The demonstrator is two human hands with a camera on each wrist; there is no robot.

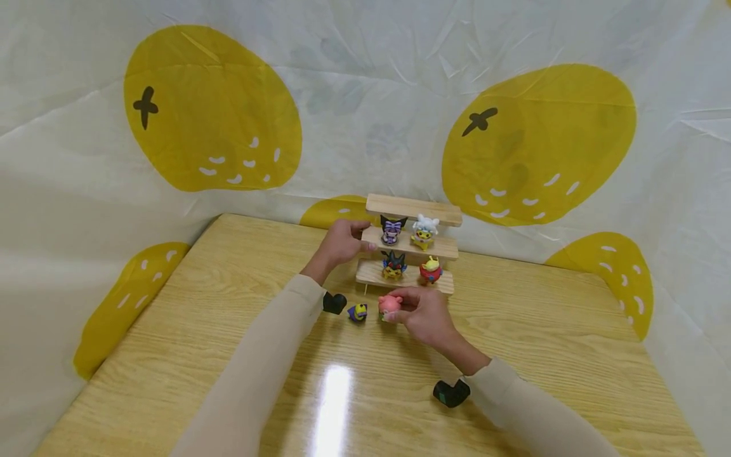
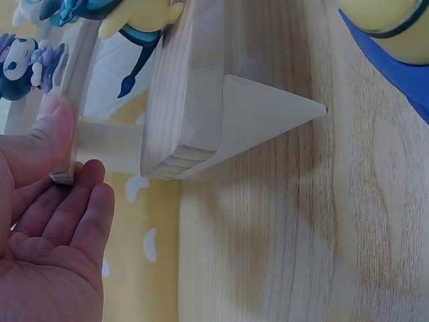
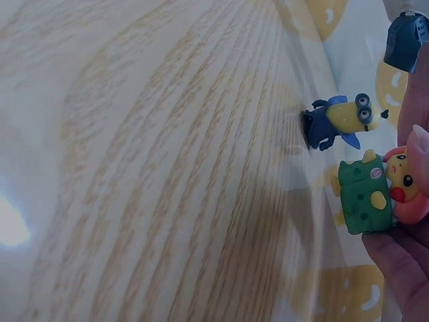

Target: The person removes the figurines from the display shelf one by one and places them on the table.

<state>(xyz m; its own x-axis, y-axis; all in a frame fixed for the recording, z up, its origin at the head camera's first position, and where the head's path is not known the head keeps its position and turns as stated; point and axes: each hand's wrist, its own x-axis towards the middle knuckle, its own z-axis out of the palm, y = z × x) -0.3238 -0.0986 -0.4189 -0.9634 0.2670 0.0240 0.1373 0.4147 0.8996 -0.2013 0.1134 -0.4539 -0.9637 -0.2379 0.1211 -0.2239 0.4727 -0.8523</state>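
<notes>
My left hand [image 1: 341, 244] grips the left end of the middle board of a three-tier wooden display stand [image 1: 411, 206]. In the left wrist view its thumb [image 2: 50, 131] lies on top of the board and the fingers are below. Held in my right hand [image 1: 427, 315], in front of the stand, is a figurine [image 3: 367, 196] with a pink hood, yellow face and green body. A Minion figurine [image 3: 338, 119] in blue stands on the table just left of it.
On the middle board stand a black-hooded figurine [image 1: 391, 231] and a white-capped yellow one [image 1: 424, 232]. The lowest board bears a dark-eared figurine [image 1: 394, 265] and a red-and-yellow one [image 1: 431, 271]. A patterned cloth [image 1: 371, 127] hangs behind the wooden table [image 1: 257, 254].
</notes>
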